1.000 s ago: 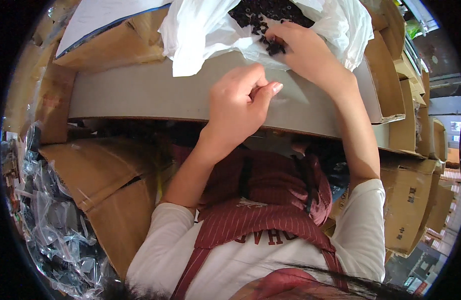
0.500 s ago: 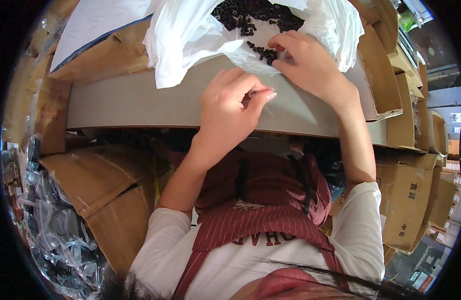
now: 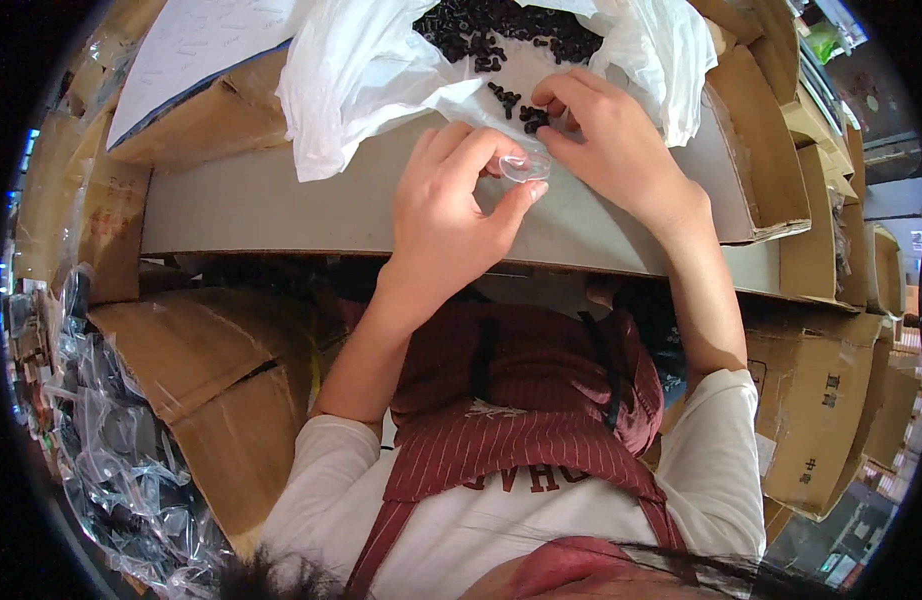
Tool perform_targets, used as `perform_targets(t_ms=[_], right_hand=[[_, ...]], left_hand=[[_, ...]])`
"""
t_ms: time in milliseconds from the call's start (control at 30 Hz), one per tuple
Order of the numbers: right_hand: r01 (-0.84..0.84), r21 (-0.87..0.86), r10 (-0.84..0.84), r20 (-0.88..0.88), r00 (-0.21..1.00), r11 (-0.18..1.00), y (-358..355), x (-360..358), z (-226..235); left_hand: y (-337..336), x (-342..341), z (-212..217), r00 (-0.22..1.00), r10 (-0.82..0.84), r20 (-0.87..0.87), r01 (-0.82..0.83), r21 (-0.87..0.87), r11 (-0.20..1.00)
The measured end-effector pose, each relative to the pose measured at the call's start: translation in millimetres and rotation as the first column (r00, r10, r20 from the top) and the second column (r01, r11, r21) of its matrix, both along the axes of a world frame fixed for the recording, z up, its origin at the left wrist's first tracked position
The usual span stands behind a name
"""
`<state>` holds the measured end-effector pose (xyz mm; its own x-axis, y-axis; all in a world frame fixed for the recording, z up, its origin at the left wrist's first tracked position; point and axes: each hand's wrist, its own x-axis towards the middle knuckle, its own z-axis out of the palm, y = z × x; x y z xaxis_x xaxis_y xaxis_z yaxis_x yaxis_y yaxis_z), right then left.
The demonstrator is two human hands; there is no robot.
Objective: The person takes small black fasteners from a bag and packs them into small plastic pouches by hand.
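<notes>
My left hand pinches a small clear plastic bag between thumb and fingers, its mouth spread into a rounded opening. Just right of it, my right hand reaches over the edge of a white plastic sack. Its fingers are curled and its thumb stays apart from them. By those fingertips lies a small cluster of black screws, with another few black screws beside it. Farther back in the sack is a large heap of black screws. Whether any screw is inside my right fingers is hidden.
A grey work surface runs under the sack. A paper sheet rests on a cardboard box at the far left. Open cardboard trays stand at the right. Bagged parts fill the lower left, beside a carton.
The clear bag's mouth has opened between my left fingers, which have spread apart. My right hand has shifted slightly, and the nearby screws now lie in two separate groups.
</notes>
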<state>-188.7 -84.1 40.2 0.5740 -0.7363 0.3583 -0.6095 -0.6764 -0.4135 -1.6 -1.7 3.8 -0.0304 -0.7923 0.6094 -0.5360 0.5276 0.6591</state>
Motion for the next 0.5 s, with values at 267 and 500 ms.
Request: perform_targets(t_ms=[267, 500], right_hand=[[-0.088, -0.014, 0.089, 0.064, 0.994, 0.996, -1.1, -3.9, -2.7], [-0.076, -0.135, 0.067, -0.066, 0.996, 0.988, -0.1, 2.1, -3.6]], left_hand=[[1.2, -2.4, 2.5, 0.998, 0.004, -0.067, 0.0, 0.048, 0.999], [1.8, -2.5, 4.4, 0.999, 0.003, -0.053, 0.001, 0.065, 0.998]])
